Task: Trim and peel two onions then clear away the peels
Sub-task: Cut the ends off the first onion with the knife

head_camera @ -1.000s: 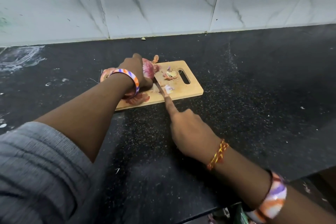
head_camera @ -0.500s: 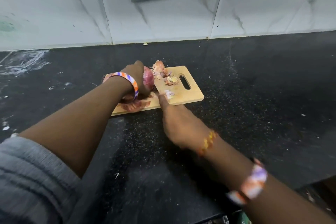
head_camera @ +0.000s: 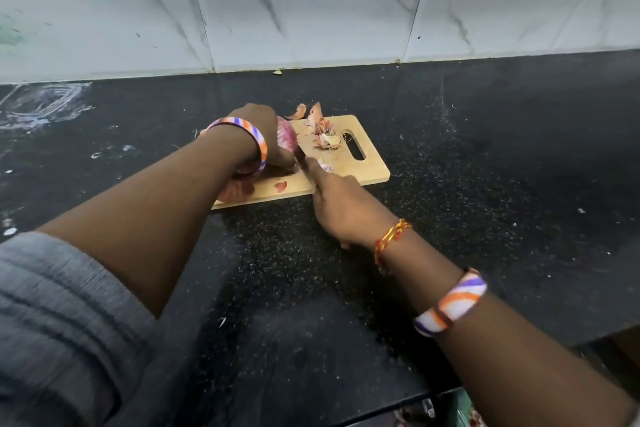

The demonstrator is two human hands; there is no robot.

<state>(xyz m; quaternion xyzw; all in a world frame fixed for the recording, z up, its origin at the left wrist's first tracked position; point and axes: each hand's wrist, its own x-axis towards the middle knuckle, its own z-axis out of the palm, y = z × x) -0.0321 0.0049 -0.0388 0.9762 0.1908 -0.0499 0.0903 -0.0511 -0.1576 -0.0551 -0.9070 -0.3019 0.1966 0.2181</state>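
Gripping onion on cutting board, left hand fingers curled; right hand fingers gripping knife

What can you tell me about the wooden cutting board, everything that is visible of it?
The cutting board is a small rectangle of pale wood with rounded corners and a slot handle at its far right end. It lies flat on the black countertop, turned at a slant. Onion peels and a trimmed root piece lie on it. The left hand holds a red onion on its left part, which the arm partly hides.
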